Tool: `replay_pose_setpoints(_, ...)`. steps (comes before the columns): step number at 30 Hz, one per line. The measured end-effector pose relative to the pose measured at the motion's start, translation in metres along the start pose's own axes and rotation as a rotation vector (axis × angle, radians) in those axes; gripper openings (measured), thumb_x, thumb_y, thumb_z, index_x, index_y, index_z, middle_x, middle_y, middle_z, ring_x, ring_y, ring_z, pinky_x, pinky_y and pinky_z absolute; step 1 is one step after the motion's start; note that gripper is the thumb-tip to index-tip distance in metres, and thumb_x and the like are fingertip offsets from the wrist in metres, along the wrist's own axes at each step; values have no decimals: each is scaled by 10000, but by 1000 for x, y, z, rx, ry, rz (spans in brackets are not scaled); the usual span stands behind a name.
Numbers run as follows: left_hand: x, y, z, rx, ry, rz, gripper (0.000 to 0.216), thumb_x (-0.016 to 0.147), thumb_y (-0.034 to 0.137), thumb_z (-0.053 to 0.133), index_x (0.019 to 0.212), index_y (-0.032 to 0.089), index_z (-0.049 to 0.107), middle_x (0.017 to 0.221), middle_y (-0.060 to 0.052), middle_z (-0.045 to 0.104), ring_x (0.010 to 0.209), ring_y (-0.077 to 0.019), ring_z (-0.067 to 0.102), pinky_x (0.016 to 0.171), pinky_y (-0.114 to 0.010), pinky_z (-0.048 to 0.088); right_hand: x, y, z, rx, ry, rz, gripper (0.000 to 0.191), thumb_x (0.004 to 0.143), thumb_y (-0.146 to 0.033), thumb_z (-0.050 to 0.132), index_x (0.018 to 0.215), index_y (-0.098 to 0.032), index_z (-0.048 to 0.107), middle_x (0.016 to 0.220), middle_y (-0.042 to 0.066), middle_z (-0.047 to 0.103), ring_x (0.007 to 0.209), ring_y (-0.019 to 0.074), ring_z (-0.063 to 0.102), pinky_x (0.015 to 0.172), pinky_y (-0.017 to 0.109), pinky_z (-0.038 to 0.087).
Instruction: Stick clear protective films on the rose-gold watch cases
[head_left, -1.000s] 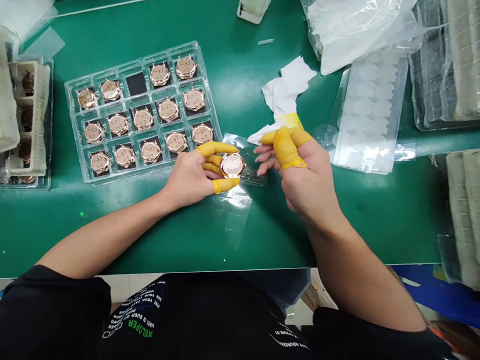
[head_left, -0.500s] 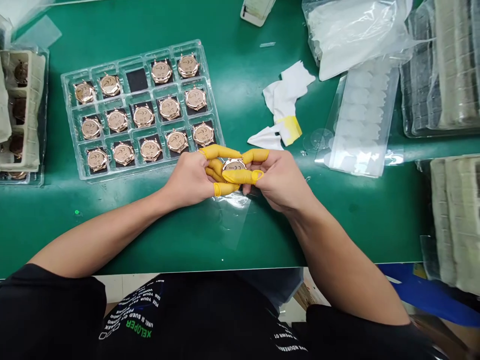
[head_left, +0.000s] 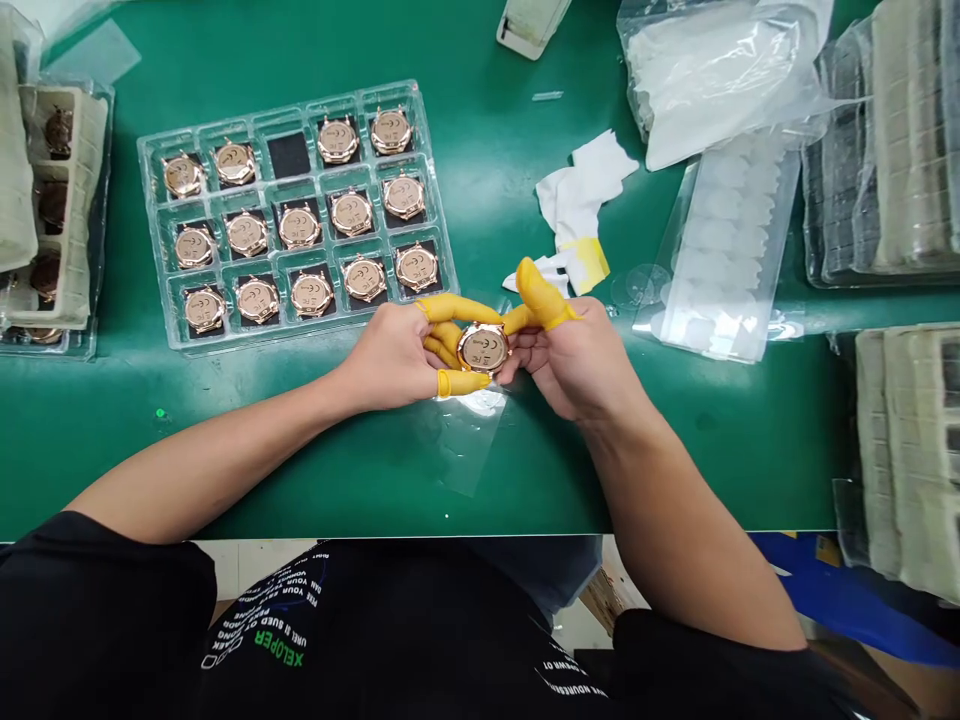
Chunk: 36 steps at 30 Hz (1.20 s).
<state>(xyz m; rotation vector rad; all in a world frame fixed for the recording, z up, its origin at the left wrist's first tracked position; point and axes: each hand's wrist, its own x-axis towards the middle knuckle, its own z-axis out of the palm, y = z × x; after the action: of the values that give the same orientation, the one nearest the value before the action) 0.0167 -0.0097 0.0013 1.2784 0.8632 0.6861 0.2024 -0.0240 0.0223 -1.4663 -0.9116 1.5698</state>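
A rose-gold watch case (head_left: 484, 348), back face up with printed marks, is gripped at its edges between the yellow-cotted thumb and fingers of my left hand (head_left: 409, 355). On its right side is my right hand (head_left: 574, 345), its yellow-cotted thumb raised clear of the case and the index fingertip at the case's edge; the other fingers curl below. Left of my hands lies a clear plastic tray (head_left: 169, 322) of similar watch cases on black pads. One compartment in its back row shows only a black pad (head_left: 289, 156).
White cloth pieces (head_left: 581, 185) and a clear sheet of film pieces (head_left: 720, 250) lie to the right. Bagged white material (head_left: 712, 75) sits behind them. Stacked trays stand at the left (head_left: 75, 220) and right (head_left: 911, 450). A clear film (head_left: 469, 450) lies below my hands.
My right thumb has lifted off the watch case, baring its back. The case is now turned more face-on to me, still in my left hand. The whole view has shifted slightly.
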Motion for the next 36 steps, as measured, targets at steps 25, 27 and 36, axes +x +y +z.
replay_pose_setpoints(25, -1, -2, 1, 25, 49, -13, 585, 639, 260, 891, 1204, 166, 767, 771, 4, 736, 641, -92, 636, 592, -200, 533, -1, 6, -10, 11, -130, -61, 406, 599, -553, 976, 660, -207, 772, 601, 22, 696, 523, 176, 669, 521, 324, 598)
replay_pose_setpoints(27, 0, -2, 1, 15, 40, -21, 593, 633, 269, 905, 1197, 159, 763, 764, 5, 731, 643, -94, 640, 607, -206, 545, -1, 6, -13, -6, -140, -46, 406, 589, -544, 988, 715, -207, 800, 612, 18, 707, 542, 183, 685, 571, 343, 627)
replay_pose_setpoints(36, -2, -5, 1, 107, 63, 43, 574, 647, 319, 931, 1169, 146, 767, 749, 14, 724, 646, -92, 630, 627, -213, 535, -8, 7, 2, -101, -17, -83, 337, 608, -476, 998, 704, -229, 789, 574, -12, 683, 483, 126, 590, 484, 267, 530)
